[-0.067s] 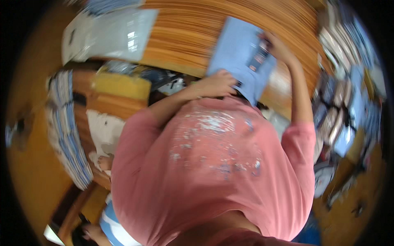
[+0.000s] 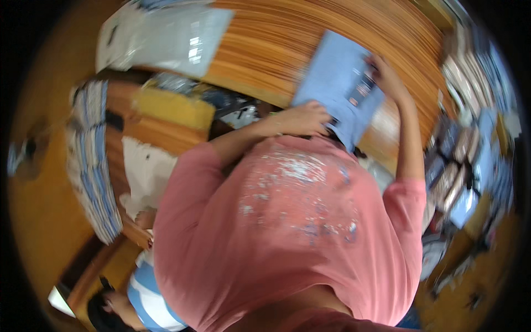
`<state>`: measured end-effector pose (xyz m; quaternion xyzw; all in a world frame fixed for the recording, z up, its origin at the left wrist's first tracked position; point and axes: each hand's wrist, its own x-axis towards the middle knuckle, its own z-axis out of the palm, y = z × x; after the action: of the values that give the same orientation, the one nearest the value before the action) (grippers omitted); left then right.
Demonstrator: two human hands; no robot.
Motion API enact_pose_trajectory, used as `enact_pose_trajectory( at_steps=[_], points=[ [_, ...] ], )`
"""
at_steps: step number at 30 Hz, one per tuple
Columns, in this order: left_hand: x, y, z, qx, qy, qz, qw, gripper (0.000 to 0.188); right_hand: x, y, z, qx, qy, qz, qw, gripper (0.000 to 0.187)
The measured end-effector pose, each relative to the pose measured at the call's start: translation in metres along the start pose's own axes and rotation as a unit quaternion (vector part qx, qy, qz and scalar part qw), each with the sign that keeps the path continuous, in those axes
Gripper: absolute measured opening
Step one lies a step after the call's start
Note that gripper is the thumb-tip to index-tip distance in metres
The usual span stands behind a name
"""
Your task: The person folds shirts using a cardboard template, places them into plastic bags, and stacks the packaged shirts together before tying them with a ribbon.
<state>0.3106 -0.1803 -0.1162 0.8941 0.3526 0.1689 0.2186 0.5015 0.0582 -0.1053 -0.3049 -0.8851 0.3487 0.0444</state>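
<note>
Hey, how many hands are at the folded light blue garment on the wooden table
2: the left hand is at the light blue garment's lower left edge, and the right hand is at its upper right, by the dark strip.

Just above the middle of the frame, we hold our left hand (image 2: pixel 310 118) loosely bent and pointing rightward, the left forearm (image 2: pixel 243 136) slanting up to it. At upper right, our right hand (image 2: pixel 389 83) curls leftward above a nearly upright right forearm (image 2: pixel 410 133).
</note>
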Motion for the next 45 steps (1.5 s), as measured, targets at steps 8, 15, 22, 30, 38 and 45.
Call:
enact_pose_trajectory(
  at_steps=[8, 15, 22, 30, 38, 45],
  points=[
    [-0.125, -0.090, -0.122, 0.083, 0.458, -0.396, 0.791, 0.015, 0.010, -0.088, 0.003, -0.147, 0.233, -0.043, 0.960, 0.041],
    [-0.221, -0.153, -0.136, 0.215, 0.445, -0.522, 0.695, 0.016, 0.141, -0.184, 0.110, 0.148, 0.047, -0.211, 0.965, 0.029],
    [-0.211, -0.147, -0.131, 0.278, 0.389, -0.480, 0.736, 0.024, 0.273, -0.235, 0.209, 0.190, 0.051, 0.015, 0.980, 0.032],
    [-0.261, -0.178, -0.107, 0.197, 0.351, -0.549, 0.733, 0.034, 0.180, -0.198, 0.084, 0.386, 0.119, -0.001, 0.915, 0.013],
    [-0.179, -0.150, -0.128, 0.180, 0.515, -0.405, 0.734, 0.026, 0.075, -0.103, -0.028, 0.631, 0.350, 0.033, 0.692, 0.012],
    [0.064, -0.062, -0.075, -0.647, 0.180, -0.207, 0.712, 0.069, 0.019, -0.086, -0.002, 0.956, 0.226, -0.038, 0.186, 0.027]
  ],
)
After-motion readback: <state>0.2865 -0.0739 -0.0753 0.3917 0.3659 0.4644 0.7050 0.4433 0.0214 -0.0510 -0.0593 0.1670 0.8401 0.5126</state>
